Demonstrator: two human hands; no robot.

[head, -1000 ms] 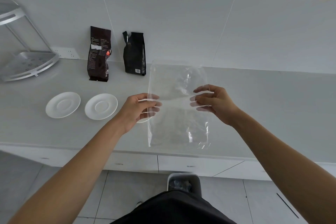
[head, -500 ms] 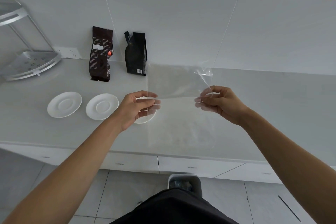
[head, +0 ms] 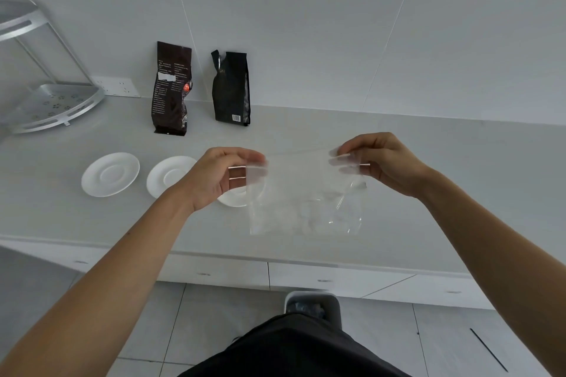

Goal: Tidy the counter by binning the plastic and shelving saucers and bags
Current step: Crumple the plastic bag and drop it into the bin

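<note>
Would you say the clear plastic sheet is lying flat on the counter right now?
No, the left hand and right hand hold the plastic sheet up by its top edge.

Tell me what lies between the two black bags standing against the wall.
Nothing: the head view shows only bare counter and wall tile between the left bag and the right bag.

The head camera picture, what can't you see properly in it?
- Third saucer: mostly behind the left hand and the clear plastic bag, head view.
- Bin on the floor: the person's dark clothing covers its lower part; contents unclear.
- Corner rack: cut off by the left edge.
- Print on the two dark bags: too small to read.
- Right hand fingertips: blurred behind plastic.
</note>
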